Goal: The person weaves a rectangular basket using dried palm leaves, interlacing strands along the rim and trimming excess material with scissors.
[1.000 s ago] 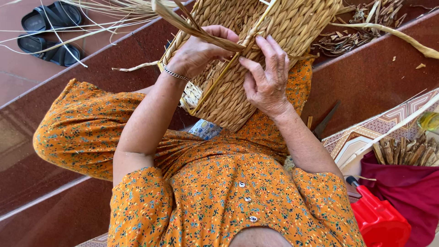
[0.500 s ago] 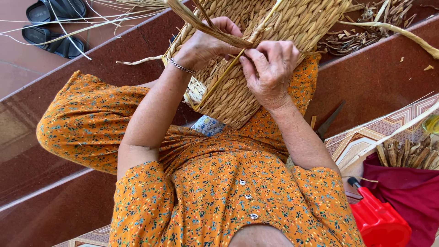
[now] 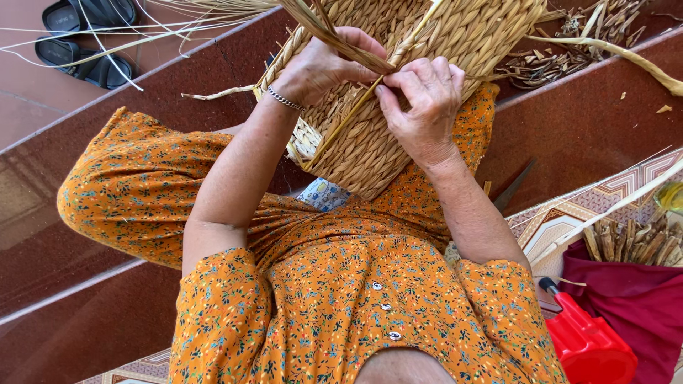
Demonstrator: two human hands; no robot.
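Observation:
A woven straw basket (image 3: 398,135) rests on my lap, tipped away from me, its rim toward the steps. My left hand (image 3: 324,67), with a thin bracelet at the wrist, is closed around a flat dried straw strand (image 3: 334,35) that runs up and left across the basket's side. My right hand (image 3: 423,96) presses against the basket wall just beside it, fingers pinching the same strand where it meets the weave. A thin yellow reed (image 3: 356,114) runs diagonally under both hands. I wear an orange flowered dress.
Dark sandals (image 3: 85,35) lie at the top left on the tiled floor, with long loose straws over them. Dried straw scraps (image 3: 562,50) sit at the top right. A red plastic object (image 3: 587,341) and dark red cloth (image 3: 640,299) with cut stalks lie at the right. Polished brown steps run beneath.
Both hands have shifted slightly along the basket wall, the right hand's fingers curling tighter onto the strand. The basket has tilted a little.

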